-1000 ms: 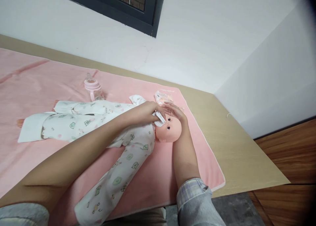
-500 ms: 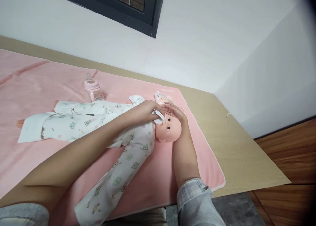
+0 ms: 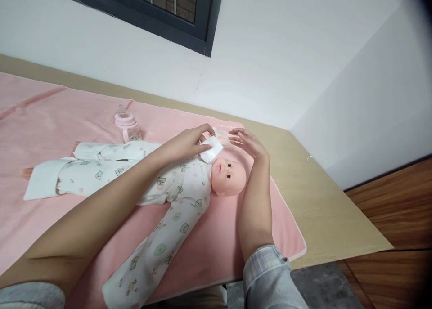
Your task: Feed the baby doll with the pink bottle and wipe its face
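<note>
A baby doll (image 3: 232,178) in white printed clothes lies on its back on a pink blanket (image 3: 216,250), its bald head to the right. My left hand (image 3: 192,142) pinches a small white cloth pad (image 3: 212,150) just above the doll's neck and chin, apart from its mouth. My right hand (image 3: 248,142) hovers past the top of the head with fingers spread, holding nothing. Partly behind my hands lies a clear plastic packet (image 3: 222,133) with pale contents that I cannot make out.
A baby bottle (image 3: 126,124) with a pink collar and handle lies tilted beyond the doll's legs. The blanket covers much of a wooden table (image 3: 324,210), whose bare right end shows. A white wall and dark window frame (image 3: 202,39) stand behind.
My left hand has lifted the white pad off the doll's mouth, up and away. My right hand has left the side of the head, moving slightly right, with its fingers opening.
</note>
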Demonstrator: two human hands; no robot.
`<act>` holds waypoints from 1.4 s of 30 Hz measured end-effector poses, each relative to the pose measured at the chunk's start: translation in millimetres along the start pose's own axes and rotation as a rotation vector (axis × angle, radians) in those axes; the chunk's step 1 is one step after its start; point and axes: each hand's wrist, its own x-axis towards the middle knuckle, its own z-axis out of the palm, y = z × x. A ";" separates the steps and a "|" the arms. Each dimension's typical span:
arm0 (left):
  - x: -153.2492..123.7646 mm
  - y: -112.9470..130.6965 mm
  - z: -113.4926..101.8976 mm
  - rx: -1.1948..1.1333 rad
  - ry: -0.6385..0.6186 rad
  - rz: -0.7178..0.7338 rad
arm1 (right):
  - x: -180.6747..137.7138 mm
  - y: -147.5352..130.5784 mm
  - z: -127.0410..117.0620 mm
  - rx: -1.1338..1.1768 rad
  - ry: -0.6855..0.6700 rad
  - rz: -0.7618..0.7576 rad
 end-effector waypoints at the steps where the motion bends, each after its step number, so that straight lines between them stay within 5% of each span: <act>1: -0.1 -1.9 -2.4 0.000 0.004 0.000 | -2.5 -13.8 3.8 -0.068 -0.031 -0.033; 6: -0.6 -6.7 -9.5 -0.004 0.012 0.005 | -14.8 -68.1 43.9 -0.416 -0.199 -0.082; 12: -2.9 -1.4 -11.9 0.015 0.031 -0.003 | -16.8 -82.9 82.4 -0.663 -0.200 -0.094; 29: 5.0 -10.5 -11.5 -0.039 0.235 0.070 | -7.6 -76.0 89.4 -0.521 -0.197 -0.209; 35: 5.1 -18.6 -21.2 -0.015 0.289 0.042 | -6.0 -71.8 75.6 -0.498 -0.086 -0.158; 42: -12.6 -10.6 -58.7 -0.082 0.417 -0.011 | 3.8 -29.5 9.9 -0.483 0.271 -0.124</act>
